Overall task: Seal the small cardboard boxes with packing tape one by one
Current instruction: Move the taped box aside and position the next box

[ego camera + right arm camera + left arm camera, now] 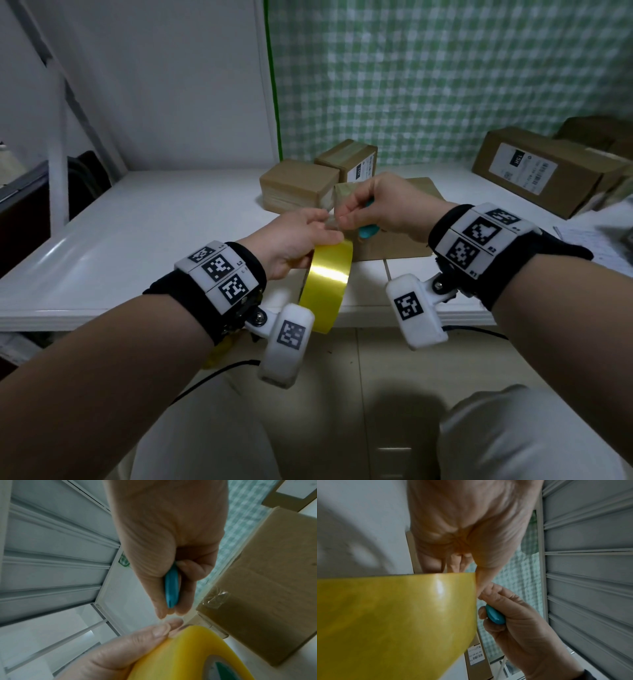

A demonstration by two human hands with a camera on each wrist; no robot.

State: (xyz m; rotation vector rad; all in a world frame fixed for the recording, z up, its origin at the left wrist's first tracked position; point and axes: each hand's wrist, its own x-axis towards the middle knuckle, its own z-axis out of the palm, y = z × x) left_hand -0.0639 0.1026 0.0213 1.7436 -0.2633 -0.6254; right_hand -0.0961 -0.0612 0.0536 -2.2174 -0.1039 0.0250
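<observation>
Tape: the glossy yellow roll of packing tape (325, 284) is held edge-up over the near edge of the white table (144, 219).
Left hand: the left hand (298, 243) is curled round the roll's top.
Right hand: the right hand (376, 205) pinches at the clear free end while its fingers grip a small teal plastic cutter (368, 231).
Box: the brown cardboard box in hand (404, 240) lies just beyond the hands; other cardboard boxes (298, 186) stand behind it.
Advice: pull the end out straight and taut, stick it down past the seam, and keep the cutter clear of the fingers.

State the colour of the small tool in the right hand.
Teal blue; the small plastic tool shows best in the right wrist view.
</observation>
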